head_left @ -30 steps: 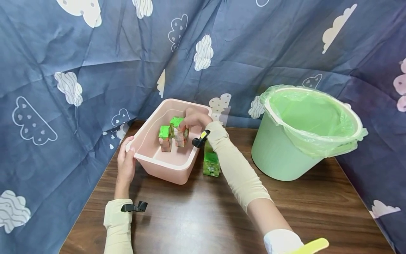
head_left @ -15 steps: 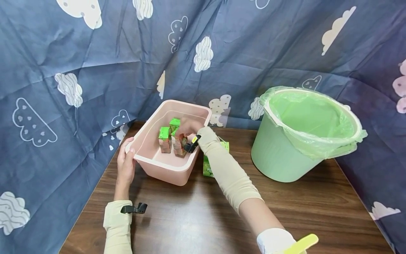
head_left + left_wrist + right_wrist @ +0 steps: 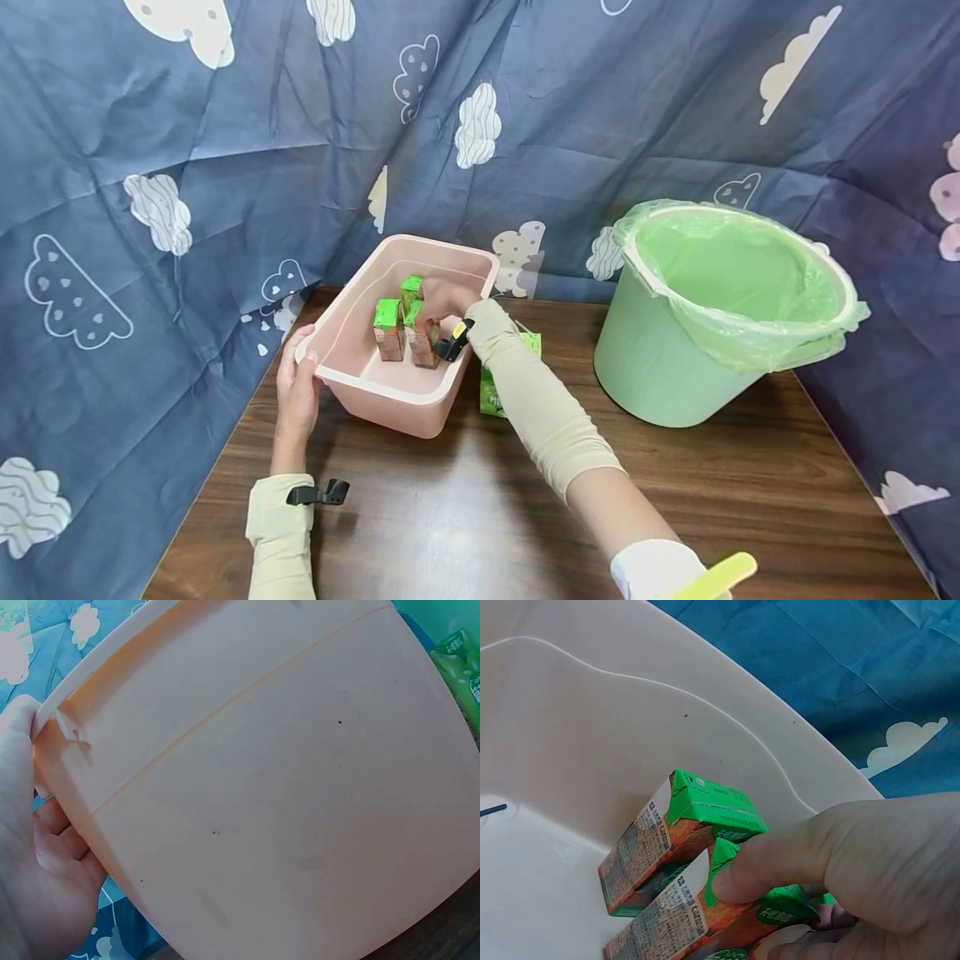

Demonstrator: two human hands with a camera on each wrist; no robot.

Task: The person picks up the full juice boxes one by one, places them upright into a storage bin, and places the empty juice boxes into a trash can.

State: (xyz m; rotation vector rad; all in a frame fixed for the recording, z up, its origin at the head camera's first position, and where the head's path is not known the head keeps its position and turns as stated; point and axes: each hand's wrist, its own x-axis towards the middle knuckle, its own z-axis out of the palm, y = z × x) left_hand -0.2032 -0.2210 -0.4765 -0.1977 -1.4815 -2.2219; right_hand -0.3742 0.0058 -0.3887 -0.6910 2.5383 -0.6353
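Note:
A pink plastic bin [image 3: 390, 392] stands on the table, and my left hand [image 3: 297, 387] grips its near-left rim with the thumb over the edge. Inside it are green-topped drink cartons with orange-brown sides. My right hand [image 3: 447, 300] reaches over the right wall and pinches one drink carton [image 3: 422, 337], its thumb [image 3: 757, 870] on the carton's green top. Close to its left is a second carton [image 3: 387, 329]. Another carton [image 3: 411, 290] shows behind, partly hidden by the hand. In the left wrist view, the bin's outer wall [image 3: 262, 787] fills most of the picture.
Green packs [image 3: 491, 396] stand right of the bin, partly behind my right forearm. A large green bucket [image 3: 675, 367] with a clear liner is at the back right. Blue cloud-print cloth [image 3: 225, 192] hangs behind the wooden table [image 3: 465, 517].
My right hand has moved the pinched carton slightly nearer and lower in the bin, uncovering more of the carton behind. The left hand stays on the rim.

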